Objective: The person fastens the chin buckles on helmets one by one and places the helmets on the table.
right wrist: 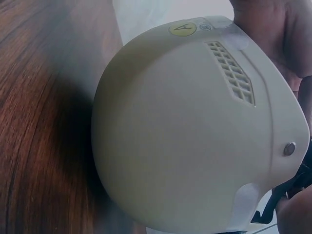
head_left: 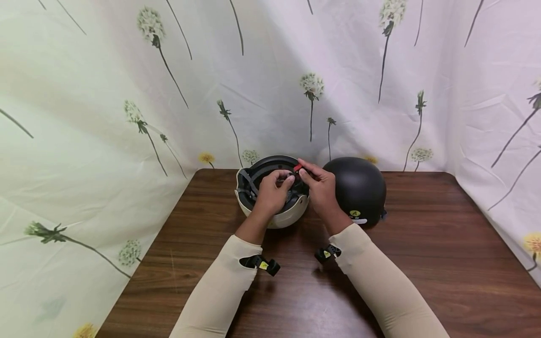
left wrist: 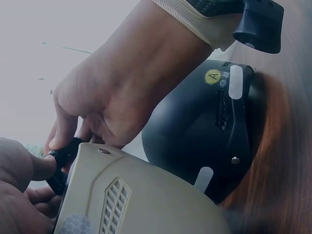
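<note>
Head view: my right hand (head_left: 321, 185) is pinching a red clip (head_left: 297, 168), my left hand (head_left: 272, 193) a black piece (left wrist: 57, 181), over the upturned cream helmet (head_left: 290, 218), which is sitting on the wooden table (head_left: 296, 300) beside the black helmet (head_left: 359, 188), flowered cloth (head_left: 270, 103) hanging behind.

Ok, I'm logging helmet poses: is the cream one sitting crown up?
No, in the head view the cream helmet lies hollow side up, its dark lining and grey strap showing inside.
</note>
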`<state>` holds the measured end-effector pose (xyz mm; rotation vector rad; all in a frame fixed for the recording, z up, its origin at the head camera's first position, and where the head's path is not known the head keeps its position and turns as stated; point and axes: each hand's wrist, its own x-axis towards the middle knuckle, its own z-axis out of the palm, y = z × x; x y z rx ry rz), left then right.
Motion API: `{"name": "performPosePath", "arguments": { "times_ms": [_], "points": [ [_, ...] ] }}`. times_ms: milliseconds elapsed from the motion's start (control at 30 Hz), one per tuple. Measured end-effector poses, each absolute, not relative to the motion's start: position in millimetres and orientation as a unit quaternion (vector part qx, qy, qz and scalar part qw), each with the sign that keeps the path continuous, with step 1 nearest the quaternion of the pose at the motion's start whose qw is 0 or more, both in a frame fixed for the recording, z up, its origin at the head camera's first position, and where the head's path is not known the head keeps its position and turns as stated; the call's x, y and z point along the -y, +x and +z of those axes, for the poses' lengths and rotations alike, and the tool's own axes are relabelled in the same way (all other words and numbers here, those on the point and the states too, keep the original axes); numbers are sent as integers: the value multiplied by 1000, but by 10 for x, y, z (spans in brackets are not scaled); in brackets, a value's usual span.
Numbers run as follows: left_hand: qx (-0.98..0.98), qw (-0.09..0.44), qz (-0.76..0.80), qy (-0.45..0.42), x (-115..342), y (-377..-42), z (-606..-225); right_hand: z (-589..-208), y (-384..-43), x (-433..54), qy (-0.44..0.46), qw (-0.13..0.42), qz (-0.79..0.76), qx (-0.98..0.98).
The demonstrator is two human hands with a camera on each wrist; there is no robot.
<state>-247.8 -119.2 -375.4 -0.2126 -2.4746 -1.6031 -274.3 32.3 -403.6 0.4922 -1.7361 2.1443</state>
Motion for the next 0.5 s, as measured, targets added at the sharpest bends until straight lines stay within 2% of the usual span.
{"name": "performPosePath", "arguments": {
  "times_ms": [500],
  "points": [
    [834,95,-540,-71,1143,-2485,-3751,-4019,-2737,-343,194,123,771,594]
  ]
}}
